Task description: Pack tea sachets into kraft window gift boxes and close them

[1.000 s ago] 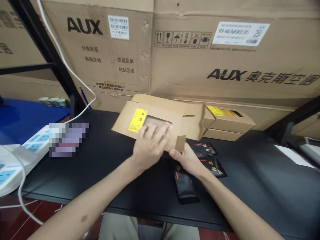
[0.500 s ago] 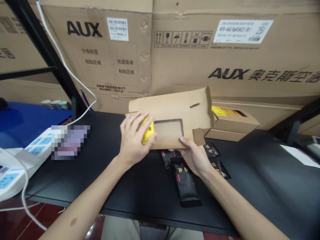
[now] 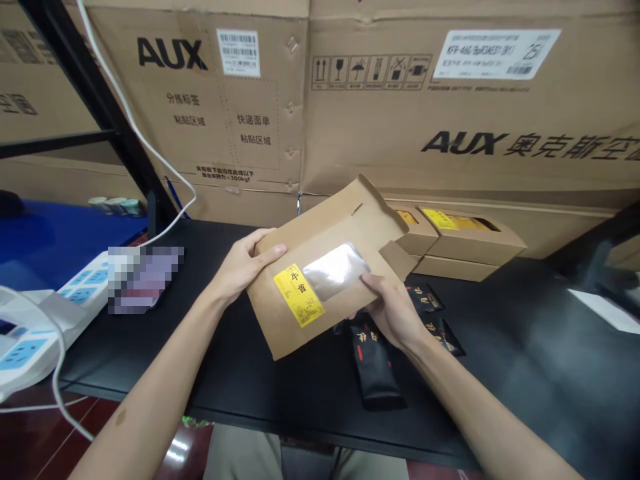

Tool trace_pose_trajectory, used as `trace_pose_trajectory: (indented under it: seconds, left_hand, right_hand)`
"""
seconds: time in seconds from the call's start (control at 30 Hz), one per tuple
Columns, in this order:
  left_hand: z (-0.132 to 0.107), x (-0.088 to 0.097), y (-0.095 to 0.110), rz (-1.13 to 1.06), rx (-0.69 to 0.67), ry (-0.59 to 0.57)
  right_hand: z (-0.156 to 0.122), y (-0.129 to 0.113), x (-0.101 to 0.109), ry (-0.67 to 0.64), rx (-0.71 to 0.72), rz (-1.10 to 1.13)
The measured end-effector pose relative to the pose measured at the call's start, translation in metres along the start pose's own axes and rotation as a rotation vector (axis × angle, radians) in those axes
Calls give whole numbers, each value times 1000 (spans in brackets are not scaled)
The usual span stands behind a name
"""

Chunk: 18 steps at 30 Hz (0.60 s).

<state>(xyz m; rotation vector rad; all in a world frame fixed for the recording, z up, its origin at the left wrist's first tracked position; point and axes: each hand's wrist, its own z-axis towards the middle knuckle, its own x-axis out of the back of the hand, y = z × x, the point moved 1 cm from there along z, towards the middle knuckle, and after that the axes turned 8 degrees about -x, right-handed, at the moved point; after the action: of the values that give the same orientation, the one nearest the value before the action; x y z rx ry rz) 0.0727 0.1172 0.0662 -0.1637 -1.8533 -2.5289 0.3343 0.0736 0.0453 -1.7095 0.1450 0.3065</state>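
A brown cardboard box (image 3: 310,243) with a window and its right end flap standing out is held tilted above the table. My left hand (image 3: 245,263) grips its left end, the thumb on top and the other fingers mostly hidden. My right hand (image 3: 393,307) grips the lower right edge, thumb by the window. Through the window shows a shiny silver surface (image 3: 337,270). A yellow label (image 3: 300,295) sits left of the window. Beneath my right hand lie several black packets with gold characters, the nearest packet (image 3: 377,370) in front.
More brown boxes (image 3: 475,233) with yellow labels are stacked at the back right. A white power strip (image 3: 30,353) and cable lie left, beside a blurred-out flat object (image 3: 145,280). Large AUX cartons (image 3: 365,147) stand behind the table.
The box has turned, its left end now lower and nearer. My left hand has shifted from over the label to the box's left end. Silver now shows in the window.
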Motion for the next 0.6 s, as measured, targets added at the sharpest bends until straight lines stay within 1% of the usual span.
trace_pose_trajectory:
  seconds: [0.17,0.3,0.37,0.43,0.5,0.53,0.6]
  left_hand:
    - [1,-5,-8,3,-13,30]
    - [1,-5,-8,60,-44,32]
    - [1,-6,-5,213,-143,57]
    - [0,-7,-2,438,-294,99]
    - [-1,-10,1,611,-402,100]
    - [-2,-11,3,653,-422,80]
    - [-3,-12,4,676,-413,33]
  right_hand:
    - [4,4,3,76,29,-6]
    - [3,5,1,126,44,-1]
    - [2,4,0,134,46,0]
    - [1,3,-2,131,39,-10]
    - [1,1,-3,118,19,-24]
    - [0,1,-3,112,12,-28]
    - [-1,-1,-4,84,7,-29]
